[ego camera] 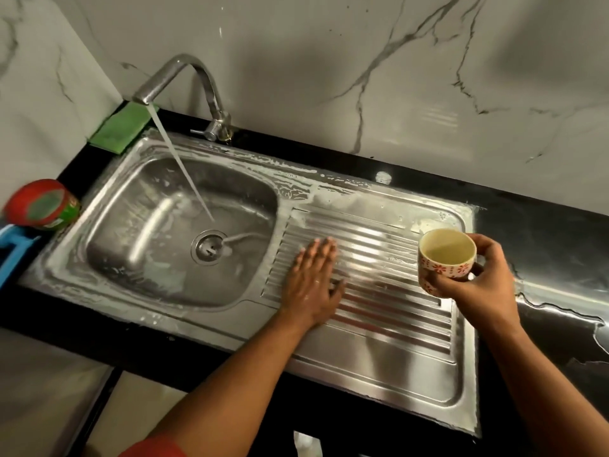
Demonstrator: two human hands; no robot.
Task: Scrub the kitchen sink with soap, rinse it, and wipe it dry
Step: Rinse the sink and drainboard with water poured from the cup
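Rinsing seemed the step in hand. Pouring from the cream ceramic cup with red flowers (446, 258) along the far rim should carry suds down the ribs toward the basin. The right grip (478, 278) curled round that cup above the drainboard. The left grip (314, 285) lay flat on the ribs, fingers straight, holding nothing. The stainless-steel sink with ribbed drainboard (379, 354), set in the black tabletop (543, 232), shone wet, with white soap film (296, 179) along its back edge.

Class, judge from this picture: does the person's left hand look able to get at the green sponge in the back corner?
Probably yes. The left hand lies flat and empty on the drainboard; only the open basin and the running water stand between it and the green sponge.
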